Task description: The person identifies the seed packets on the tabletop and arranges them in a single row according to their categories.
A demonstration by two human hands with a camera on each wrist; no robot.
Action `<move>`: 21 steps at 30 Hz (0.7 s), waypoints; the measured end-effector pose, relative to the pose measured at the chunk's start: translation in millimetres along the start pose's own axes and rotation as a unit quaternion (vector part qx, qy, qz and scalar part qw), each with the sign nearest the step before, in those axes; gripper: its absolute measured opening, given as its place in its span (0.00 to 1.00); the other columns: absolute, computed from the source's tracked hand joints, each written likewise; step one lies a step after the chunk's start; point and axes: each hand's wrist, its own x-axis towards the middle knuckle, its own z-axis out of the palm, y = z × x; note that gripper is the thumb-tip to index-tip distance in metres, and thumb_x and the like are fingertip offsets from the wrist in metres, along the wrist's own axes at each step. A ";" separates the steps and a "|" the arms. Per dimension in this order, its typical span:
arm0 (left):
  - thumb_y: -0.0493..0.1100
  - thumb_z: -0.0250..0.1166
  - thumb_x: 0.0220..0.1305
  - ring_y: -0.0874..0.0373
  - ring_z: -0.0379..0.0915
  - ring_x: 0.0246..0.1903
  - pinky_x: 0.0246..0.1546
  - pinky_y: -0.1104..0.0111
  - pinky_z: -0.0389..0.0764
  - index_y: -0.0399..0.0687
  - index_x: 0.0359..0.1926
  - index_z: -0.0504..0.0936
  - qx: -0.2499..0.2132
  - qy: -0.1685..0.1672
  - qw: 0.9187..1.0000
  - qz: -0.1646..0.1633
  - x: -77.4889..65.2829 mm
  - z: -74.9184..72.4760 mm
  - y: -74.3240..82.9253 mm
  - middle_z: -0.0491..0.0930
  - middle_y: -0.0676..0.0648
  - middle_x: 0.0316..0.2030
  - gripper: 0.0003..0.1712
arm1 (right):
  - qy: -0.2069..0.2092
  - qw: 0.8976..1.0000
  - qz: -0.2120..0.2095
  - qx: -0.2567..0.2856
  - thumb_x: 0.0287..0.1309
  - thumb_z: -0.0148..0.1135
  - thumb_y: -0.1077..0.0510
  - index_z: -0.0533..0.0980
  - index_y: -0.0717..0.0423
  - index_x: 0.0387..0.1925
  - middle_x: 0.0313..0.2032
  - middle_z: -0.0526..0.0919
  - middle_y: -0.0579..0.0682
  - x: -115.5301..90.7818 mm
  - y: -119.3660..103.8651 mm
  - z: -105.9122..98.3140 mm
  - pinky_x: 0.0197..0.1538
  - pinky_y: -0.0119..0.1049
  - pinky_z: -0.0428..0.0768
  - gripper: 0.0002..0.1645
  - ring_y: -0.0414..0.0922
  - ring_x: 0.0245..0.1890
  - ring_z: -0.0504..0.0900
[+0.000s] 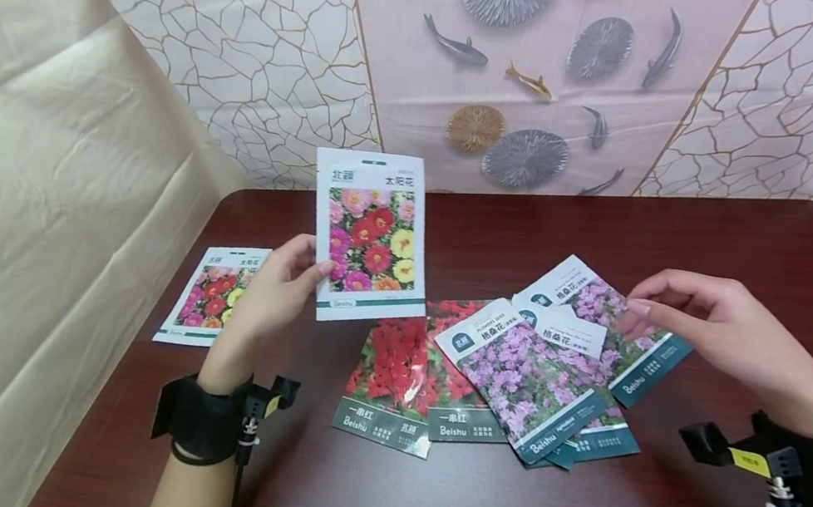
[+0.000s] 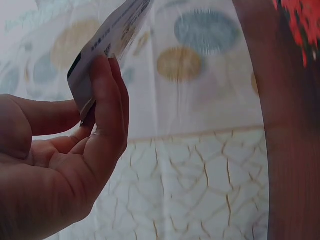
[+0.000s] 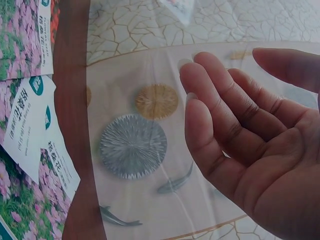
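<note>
My left hand [image 1: 280, 289] pinches a white seed packet [image 1: 371, 237] with pink, red and yellow flowers by its lower left edge, thumb in front and fingers behind. It is held up above the table, face towards the head camera. In the left wrist view the same packet [image 2: 102, 47] shows nearly edge-on between thumb and fingers. My right hand [image 1: 708, 317] hovers over the right side of a fanned pile of purple-flower seed packets [image 1: 528, 376]. The right wrist view shows that hand [image 3: 250, 130] with loosely bent fingers and nothing in its grasp.
Two red-flower seed packets [image 1: 387, 385] lie partly under the purple pile's left side. Another multicoloured-flower packet [image 1: 209, 298] lies at the left, partly behind my left forearm. The dark red-brown table [image 1: 498, 506] meets a patterned cloth [image 1: 279, 47] at the back.
</note>
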 end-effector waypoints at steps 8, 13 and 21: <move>0.43 0.54 0.66 0.47 0.72 0.41 0.41 0.58 0.73 0.37 0.55 0.67 0.065 0.019 0.997 -0.033 7.0 -24.9 -21.3 0.76 0.36 0.44 0.20 | 0.018 0.999 0.035 -0.003 0.62 0.55 0.58 0.77 0.55 0.40 0.28 0.82 0.50 -2.1 3.3 -5.4 0.22 0.35 0.74 0.07 0.44 0.24 0.78; 0.41 0.54 0.66 0.44 0.73 0.40 0.40 0.56 0.76 0.35 0.56 0.67 0.109 0.011 0.992 -0.057 10.2 -35.7 -32.9 0.74 0.33 0.45 0.20 | 0.035 0.998 0.044 -0.011 0.61 0.56 0.58 0.77 0.56 0.40 0.28 0.82 0.50 -2.2 5.3 -8.7 0.26 0.30 0.76 0.08 0.41 0.28 0.79; 0.40 0.51 0.68 0.47 0.73 0.35 0.35 0.56 0.78 0.33 0.57 0.65 0.120 -0.019 0.988 -0.097 17.2 -47.1 -59.5 0.73 0.32 0.44 0.20 | 0.044 0.998 0.028 -0.031 0.62 0.55 0.59 0.77 0.56 0.40 0.28 0.82 0.48 -1.5 8.6 -11.0 0.27 0.29 0.75 0.07 0.40 0.28 0.79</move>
